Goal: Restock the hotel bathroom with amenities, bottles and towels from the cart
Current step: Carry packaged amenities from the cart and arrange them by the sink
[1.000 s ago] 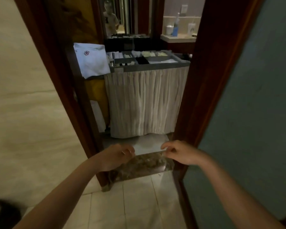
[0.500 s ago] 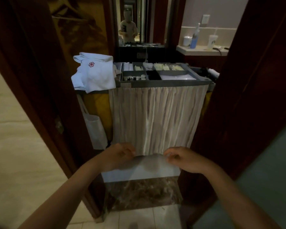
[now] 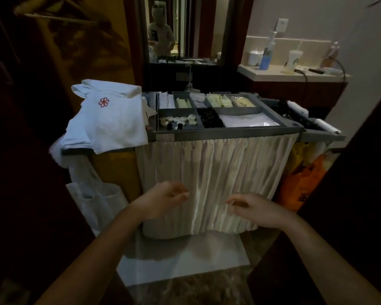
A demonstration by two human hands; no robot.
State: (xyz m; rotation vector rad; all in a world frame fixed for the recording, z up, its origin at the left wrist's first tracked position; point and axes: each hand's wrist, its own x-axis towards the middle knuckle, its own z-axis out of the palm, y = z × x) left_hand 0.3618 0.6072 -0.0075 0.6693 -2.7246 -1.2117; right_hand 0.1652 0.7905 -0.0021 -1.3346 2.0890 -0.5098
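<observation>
The cart (image 3: 224, 134) has been approached; left hand (image 3: 163, 201) and right hand (image 3: 257, 211) are held loosely curled, empty, before its pleated, glossy curtain (image 3: 229, 172).

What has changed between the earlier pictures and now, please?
The view has closed in on the cart. The left hand and right hand have risen from below the hem to in front of the curtain, fingers loosely curled, holding nothing. The towel and the tray of amenities stayed as they were.
</observation>
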